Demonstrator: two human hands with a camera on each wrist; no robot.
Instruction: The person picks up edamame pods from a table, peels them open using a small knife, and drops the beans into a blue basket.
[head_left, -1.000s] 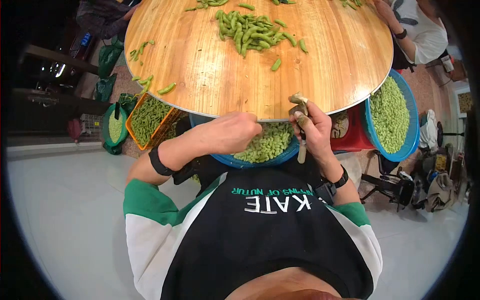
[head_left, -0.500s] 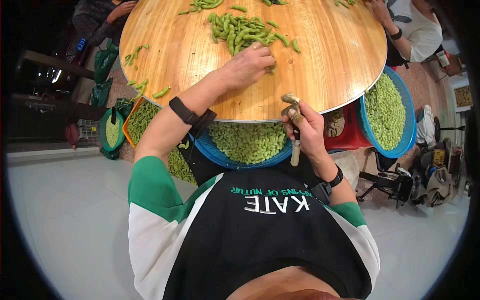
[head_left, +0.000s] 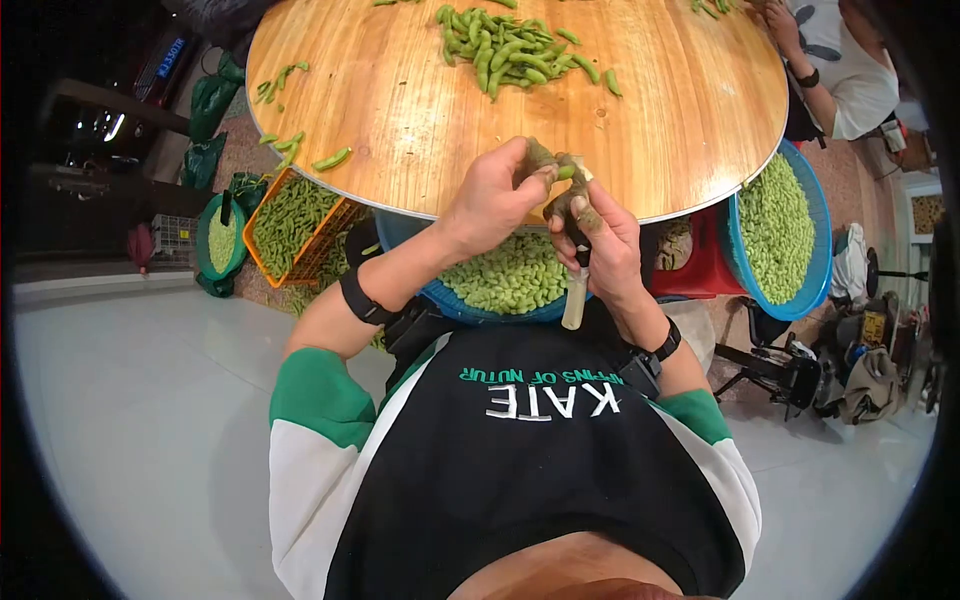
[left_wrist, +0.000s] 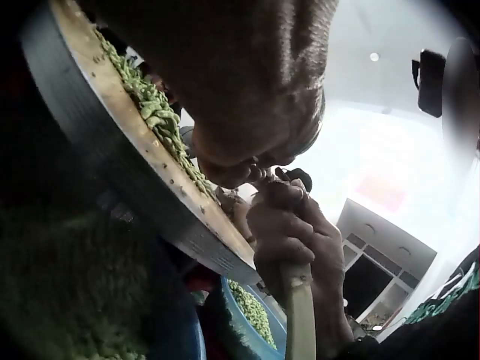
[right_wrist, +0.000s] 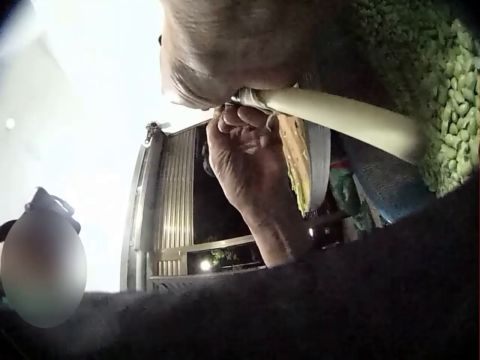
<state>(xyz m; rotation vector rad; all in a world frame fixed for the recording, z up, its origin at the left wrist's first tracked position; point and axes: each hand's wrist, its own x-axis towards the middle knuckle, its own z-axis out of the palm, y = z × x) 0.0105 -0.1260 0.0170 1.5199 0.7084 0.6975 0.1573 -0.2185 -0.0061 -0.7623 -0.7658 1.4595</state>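
In the head view, my left hand (head_left: 492,200) pinches a green bean pod (head_left: 566,172) between thumb and fingertips, above the table's near edge. My right hand (head_left: 605,245) meets it there, its fingers curled round a tool with a long cream-coloured handle (head_left: 575,300) that points down out of the fist. The tool's other end is hidden by the fingers. The fingertips of both hands look dark and greenish. Below the hands, a blue basin (head_left: 425,292) holds shelled green beans (head_left: 510,275). The left wrist view shows the same cream handle (left_wrist: 300,315) under the right fist.
A pile of pods (head_left: 500,50) lies on the round wooden table (head_left: 380,120), with loose pods (head_left: 332,159) at its left edge. An orange crate (head_left: 318,245) of pods stands left. Another blue basin (head_left: 825,240) of beans stands right. Another person (head_left: 855,90) sits at the far right.
My left hand reached forward to the pod pile, then came back with a pod to my right hand. My right hand kept the tool and shifted slightly left.
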